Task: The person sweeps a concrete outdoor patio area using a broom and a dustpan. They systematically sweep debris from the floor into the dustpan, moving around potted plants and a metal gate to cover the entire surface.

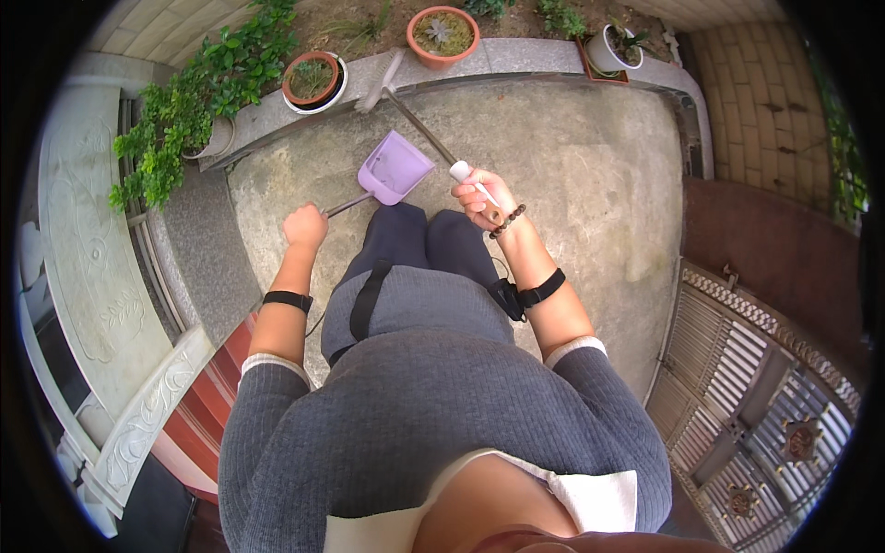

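My left hand [305,225] is closed around the thin metal handle of a purple plastic dustpan [397,168]. The pan lies before my knees, its wide mouth facing away from me, with small bits of debris in it. In my right hand [482,198] is the white and brown grip of a long-handled broom; its metal pole runs away to the upper left. The broom's pale bristle head [380,81] is by the stone kerb, between two potted plants. Whether the bristles touch the kerb cannot be told.
A granite kerb [515,57] borders a soil bed. On it stand a terracotta pot [442,61], a smaller potted plant [311,79] and a white pot [606,52]. Leafy shrubs [155,148] overhang at left, beside a carved stone panel [97,228]. A metal gate [733,387] is at lower right.
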A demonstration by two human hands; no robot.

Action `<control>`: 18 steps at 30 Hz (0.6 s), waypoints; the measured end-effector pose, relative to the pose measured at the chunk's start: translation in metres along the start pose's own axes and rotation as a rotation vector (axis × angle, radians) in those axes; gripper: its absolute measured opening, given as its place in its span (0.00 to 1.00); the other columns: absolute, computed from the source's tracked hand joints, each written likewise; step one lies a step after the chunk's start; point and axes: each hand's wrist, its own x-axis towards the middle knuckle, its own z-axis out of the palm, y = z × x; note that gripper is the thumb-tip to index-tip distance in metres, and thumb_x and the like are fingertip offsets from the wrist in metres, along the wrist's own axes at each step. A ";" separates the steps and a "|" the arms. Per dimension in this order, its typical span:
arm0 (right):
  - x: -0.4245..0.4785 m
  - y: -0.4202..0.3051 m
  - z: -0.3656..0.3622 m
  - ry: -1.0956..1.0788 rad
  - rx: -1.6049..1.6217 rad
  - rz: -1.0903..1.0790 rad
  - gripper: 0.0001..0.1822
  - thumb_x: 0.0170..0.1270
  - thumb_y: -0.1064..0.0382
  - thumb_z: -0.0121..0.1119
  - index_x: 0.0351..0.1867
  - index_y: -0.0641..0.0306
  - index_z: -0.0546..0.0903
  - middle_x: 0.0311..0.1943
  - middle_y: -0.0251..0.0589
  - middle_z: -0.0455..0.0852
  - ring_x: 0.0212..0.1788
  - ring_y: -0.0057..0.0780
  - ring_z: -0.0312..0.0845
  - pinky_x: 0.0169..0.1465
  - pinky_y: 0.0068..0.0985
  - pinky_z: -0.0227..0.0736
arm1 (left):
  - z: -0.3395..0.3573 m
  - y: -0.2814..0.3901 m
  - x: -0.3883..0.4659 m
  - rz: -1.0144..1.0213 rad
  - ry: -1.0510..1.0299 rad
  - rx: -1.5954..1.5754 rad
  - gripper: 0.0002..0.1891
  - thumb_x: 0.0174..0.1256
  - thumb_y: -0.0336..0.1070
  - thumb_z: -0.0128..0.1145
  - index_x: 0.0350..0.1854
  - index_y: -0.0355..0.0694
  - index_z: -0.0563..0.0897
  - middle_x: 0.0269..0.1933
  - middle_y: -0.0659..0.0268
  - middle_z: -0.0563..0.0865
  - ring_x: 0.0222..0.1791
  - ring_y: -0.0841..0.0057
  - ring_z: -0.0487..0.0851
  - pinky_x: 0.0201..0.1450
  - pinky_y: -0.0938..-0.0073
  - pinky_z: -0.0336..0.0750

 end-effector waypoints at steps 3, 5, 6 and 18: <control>-0.035 0.006 -0.016 0.041 -0.163 -0.030 0.16 0.51 0.72 0.43 0.42 0.49 0.66 0.17 0.33 0.64 0.10 0.14 0.56 0.10 0.12 0.53 | 0.004 0.002 0.000 0.006 -0.001 -0.012 0.16 0.50 0.47 0.56 0.30 0.38 0.79 0.30 0.55 0.83 0.32 0.59 0.82 0.35 0.64 0.76; -0.061 0.017 -0.026 0.086 -0.148 -0.014 0.25 0.51 0.72 0.42 0.51 0.41 0.65 0.16 0.33 0.63 0.09 0.15 0.54 0.09 0.13 0.52 | 0.005 0.007 0.004 -0.001 0.009 -0.020 0.16 0.51 0.47 0.56 0.29 0.38 0.79 0.30 0.55 0.83 0.32 0.59 0.82 0.35 0.64 0.76; -0.070 0.028 -0.027 0.076 -0.087 -0.017 0.29 0.51 0.72 0.41 0.55 0.37 0.63 0.17 0.34 0.62 0.09 0.16 0.53 0.09 0.13 0.52 | 0.006 0.008 0.004 0.006 0.011 -0.013 0.16 0.51 0.47 0.56 0.29 0.37 0.79 0.30 0.55 0.83 0.32 0.60 0.82 0.35 0.64 0.76; -0.031 0.017 -0.004 0.181 -0.482 -0.111 0.35 0.47 0.73 0.44 0.59 0.40 0.56 0.18 0.34 0.65 0.11 0.15 0.55 0.12 0.14 0.52 | -0.007 0.030 0.004 0.016 0.004 0.024 0.14 0.52 0.46 0.55 0.29 0.38 0.79 0.29 0.55 0.83 0.33 0.60 0.82 0.35 0.65 0.76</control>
